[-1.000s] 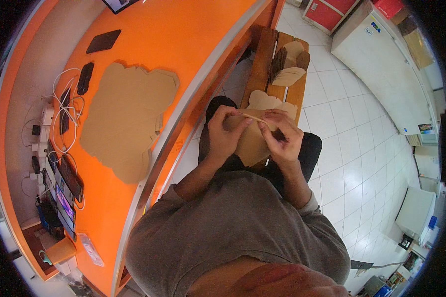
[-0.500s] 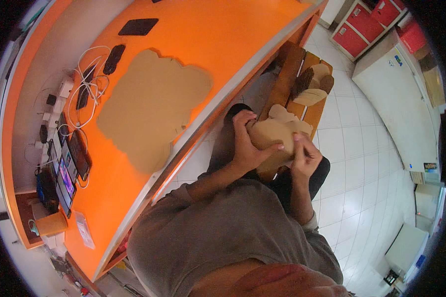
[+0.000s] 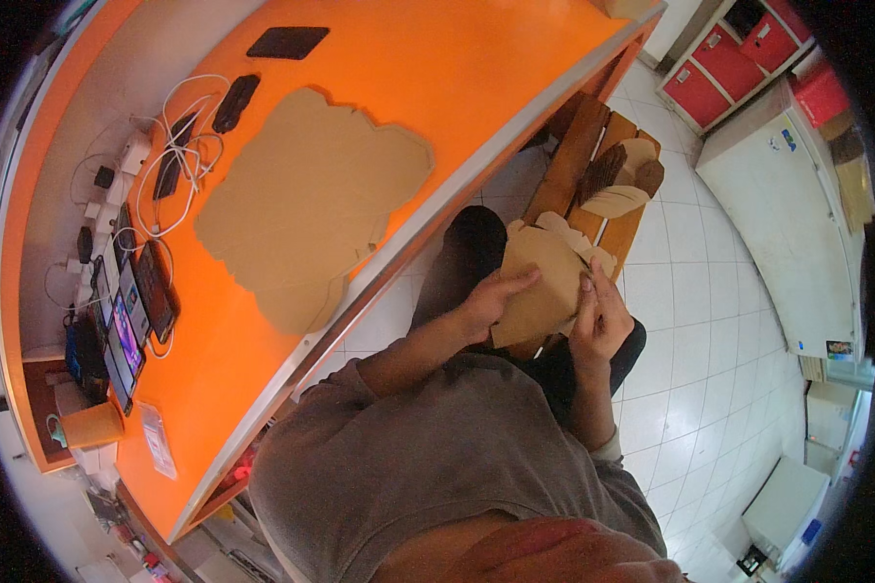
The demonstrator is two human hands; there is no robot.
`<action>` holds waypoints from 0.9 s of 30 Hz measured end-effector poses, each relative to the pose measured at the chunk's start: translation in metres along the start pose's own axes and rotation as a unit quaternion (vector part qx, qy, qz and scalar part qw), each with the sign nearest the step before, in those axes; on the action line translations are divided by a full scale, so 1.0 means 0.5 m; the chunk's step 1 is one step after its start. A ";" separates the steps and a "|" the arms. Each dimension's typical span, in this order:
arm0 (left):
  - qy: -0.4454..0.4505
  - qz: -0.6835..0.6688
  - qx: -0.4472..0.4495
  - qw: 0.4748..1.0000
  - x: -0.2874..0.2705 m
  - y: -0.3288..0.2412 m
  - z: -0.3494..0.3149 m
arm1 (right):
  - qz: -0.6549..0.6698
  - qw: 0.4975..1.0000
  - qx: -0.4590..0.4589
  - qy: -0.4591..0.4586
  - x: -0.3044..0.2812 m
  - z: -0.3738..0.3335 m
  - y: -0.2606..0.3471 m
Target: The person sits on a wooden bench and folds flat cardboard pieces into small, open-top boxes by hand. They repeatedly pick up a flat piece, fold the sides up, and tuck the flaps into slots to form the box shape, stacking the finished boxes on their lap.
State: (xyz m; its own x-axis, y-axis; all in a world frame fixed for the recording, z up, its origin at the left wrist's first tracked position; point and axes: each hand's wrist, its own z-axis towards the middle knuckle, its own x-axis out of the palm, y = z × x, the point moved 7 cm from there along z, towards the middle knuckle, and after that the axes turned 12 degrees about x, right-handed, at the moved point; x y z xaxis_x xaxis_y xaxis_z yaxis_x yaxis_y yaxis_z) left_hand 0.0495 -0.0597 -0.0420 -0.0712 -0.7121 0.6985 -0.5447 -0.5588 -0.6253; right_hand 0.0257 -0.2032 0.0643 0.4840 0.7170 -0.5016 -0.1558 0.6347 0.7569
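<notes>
I hold a brown cardboard box [image 3: 542, 277], partly folded, over my lap beside the table edge. My left hand [image 3: 489, 298] presses flat against its left side, fingers stretched along the panel. My right hand [image 3: 600, 316] grips its right edge, thumb near the upper flaps. Both hands are closed on the same box. A stack of flat brown cardboard blanks [image 3: 306, 199] lies on the orange table [image 3: 486, 68] to my left.
A wooden bench [image 3: 574, 155] beyond my knees carries more folded cardboard pieces [image 3: 620, 180]. Phones, cables and a power strip [image 3: 131, 155] line the table's left side. A white cabinet [image 3: 778, 194] and red drawers [image 3: 729, 53] stand on the tiled floor to the right.
The box has gone from a flat piece pinched between both hands to a folded shape held on its sides. My head has turned, shifting the table and bench in view.
</notes>
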 end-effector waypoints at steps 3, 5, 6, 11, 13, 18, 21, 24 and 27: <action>0.018 0.022 0.025 0.999 0.002 0.002 0.004 | -0.007 0.996 -0.088 -0.034 -0.010 -0.003 0.022; 0.022 0.014 0.033 0.999 0.015 -0.001 -0.003 | -0.015 0.995 -0.100 -0.026 -0.016 -0.004 0.014; 0.015 0.004 0.029 0.999 0.015 0.003 -0.004 | 0.003 0.996 -0.090 -0.028 -0.016 -0.006 0.007; 0.004 -0.063 0.028 0.998 0.008 0.019 -0.005 | 0.003 0.994 -0.096 0.043 -0.007 0.006 0.012; 0.001 -0.045 0.016 0.999 0.010 0.015 -0.010 | -0.005 0.993 -0.107 0.041 -0.004 0.002 0.004; 0.003 -0.008 0.012 1.000 0.035 -0.006 -0.024 | 0.029 0.993 -0.113 0.024 0.000 0.022 -0.011; 0.010 -0.010 0.022 1.000 0.047 -0.019 -0.020 | 0.055 0.988 -0.142 0.024 0.001 0.032 -0.007; 0.031 -0.031 0.029 0.999 0.051 -0.032 -0.020 | 0.028 0.986 -0.162 0.023 0.002 0.033 0.011; 0.037 -0.017 0.029 0.999 0.048 -0.029 -0.020 | 0.013 0.988 -0.150 0.023 0.002 0.026 0.016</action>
State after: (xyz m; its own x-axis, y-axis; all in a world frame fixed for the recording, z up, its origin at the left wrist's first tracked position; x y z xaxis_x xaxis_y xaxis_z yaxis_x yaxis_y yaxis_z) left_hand 0.0474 -0.0646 -0.0127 -0.1163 -0.6594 0.7427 -0.4980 -0.6082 -0.6180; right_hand 0.0359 -0.2011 0.0755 0.4377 0.7425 -0.5071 -0.4200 0.6675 0.6148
